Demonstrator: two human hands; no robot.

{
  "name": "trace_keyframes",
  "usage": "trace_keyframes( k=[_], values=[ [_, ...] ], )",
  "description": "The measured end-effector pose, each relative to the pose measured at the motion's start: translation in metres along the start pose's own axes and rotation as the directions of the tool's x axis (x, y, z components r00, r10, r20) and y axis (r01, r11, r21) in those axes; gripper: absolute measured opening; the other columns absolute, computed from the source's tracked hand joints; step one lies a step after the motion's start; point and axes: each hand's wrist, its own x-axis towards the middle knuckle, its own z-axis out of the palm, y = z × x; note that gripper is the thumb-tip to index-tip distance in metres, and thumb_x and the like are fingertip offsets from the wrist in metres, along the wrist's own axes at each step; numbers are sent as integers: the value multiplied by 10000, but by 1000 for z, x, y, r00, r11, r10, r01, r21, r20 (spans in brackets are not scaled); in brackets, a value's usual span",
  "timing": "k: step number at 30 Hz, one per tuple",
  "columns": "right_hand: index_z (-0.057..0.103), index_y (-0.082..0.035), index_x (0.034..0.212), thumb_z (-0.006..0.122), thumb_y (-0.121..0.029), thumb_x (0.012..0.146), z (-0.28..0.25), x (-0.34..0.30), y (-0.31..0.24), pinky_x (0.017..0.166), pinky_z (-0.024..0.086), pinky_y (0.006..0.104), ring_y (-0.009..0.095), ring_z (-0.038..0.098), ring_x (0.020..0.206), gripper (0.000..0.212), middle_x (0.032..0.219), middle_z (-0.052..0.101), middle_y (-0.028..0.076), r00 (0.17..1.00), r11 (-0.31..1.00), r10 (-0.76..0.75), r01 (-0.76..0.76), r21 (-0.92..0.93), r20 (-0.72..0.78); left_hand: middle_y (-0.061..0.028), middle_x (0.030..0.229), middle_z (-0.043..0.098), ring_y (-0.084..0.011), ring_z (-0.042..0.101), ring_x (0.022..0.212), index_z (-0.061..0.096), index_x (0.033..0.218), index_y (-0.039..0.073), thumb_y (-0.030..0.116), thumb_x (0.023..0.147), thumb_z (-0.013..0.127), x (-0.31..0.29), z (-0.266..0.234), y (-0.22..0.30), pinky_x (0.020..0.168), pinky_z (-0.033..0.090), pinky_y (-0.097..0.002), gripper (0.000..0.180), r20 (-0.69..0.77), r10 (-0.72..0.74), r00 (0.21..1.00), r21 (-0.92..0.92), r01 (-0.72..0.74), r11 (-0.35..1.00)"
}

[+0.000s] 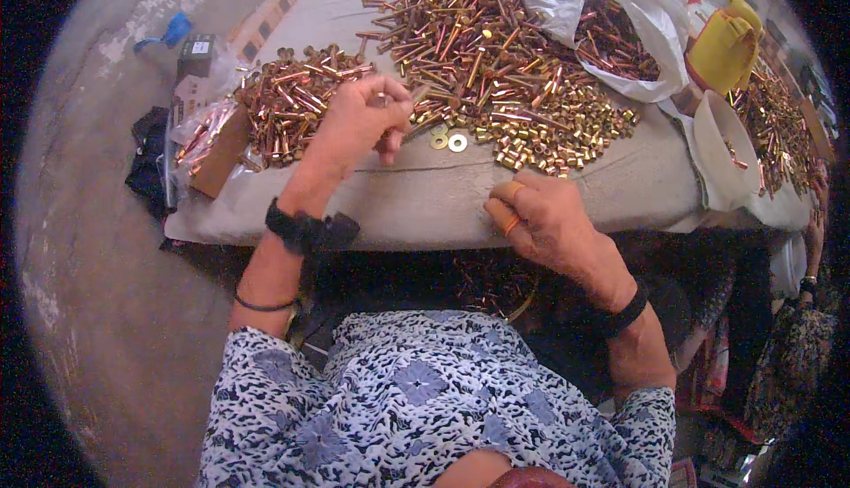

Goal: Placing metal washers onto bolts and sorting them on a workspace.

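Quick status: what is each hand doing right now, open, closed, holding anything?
Left hand: closed on a small metal part, over the bolt pile.
Right hand: curled at the table edge; contents cannot be told.

Blue-and-white floral print top with short sleeves, a chunky black wristband point(310, 229) and thin black bangle point(262, 305) on the left arm, a black band point(622, 318) on the right wrist.

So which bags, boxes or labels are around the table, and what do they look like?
White plastic bag: far right of table, open, copper parts inside.
Dark box with small white label: far left edge, rectangular.
Clear plastic bag: left edge, holding copper bolts.
Brown cardboard box: left edge, beside it.
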Motion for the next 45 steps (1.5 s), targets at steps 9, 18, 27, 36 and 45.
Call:
trace_keyframes(
  k=[9, 18, 27, 36, 45],
  values=[
    [575, -21, 989, 589, -204, 790, 1, 5, -6, 541, 465, 316, 204, 587, 601, 270, 738, 610, 124, 896, 785, 437, -341, 517, -73, -83, 691, 580, -99, 496, 420, 547, 908, 6, 65, 830, 526, -47, 40, -21, 362, 422, -232, 100, 174, -11, 985, -604, 116, 788],
    [566, -8, 1005, 565, -146, 815, 5, 7, -7, 462, 444, 249, 104, 536, 492, 234, 666, 597, 55, 839, 581, 542, -416, 700, 49, -62, 657, 557, -96, 484, 412, 540, 880, -1, 103, 815, 550, -59, 71, -16, 374, 406, -214, 123, 252, -7, 968, -563, 153, 812],
    [579, -4, 990, 567, -145, 813, 5, 5, -4, 544, 461, 258, 104, 551, 612, 227, 727, 621, 68, 877, 646, 477, -386, 659, 46, -44, 663, 554, -71, 471, 420, 513, 1028, 21, 167, 879, 492, -65, 73, -13, 358, 386, -210, 210, 189, -80, 979, -508, 167, 845],
    [535, -34, 1063, 541, -143, 822, 18, 33, 5, 494, 457, 317, 204, 574, 560, 265, 731, 591, 118, 951, 969, 236, -215, 119, -198, -68, 782, 582, -127, 562, 616, 503, 1084, -19, 130, 840, 545, -62, 46, -27, 563, 507, -265, 289, 122, -189, 974, -704, 219, 676],
    [499, -69, 753, 530, -155, 764, 32, 52, 2, 481, 443, 407, 301, 565, 568, 93, 682, 549, 109, 977, 907, 203, -159, -390, 73, -50, 756, 570, -104, 556, 601, 531, 917, 11, 121, 832, 561, -66, 40, -27, 491, 494, -244, 142, 142, -268, 953, -742, 282, 608]
  ],
)
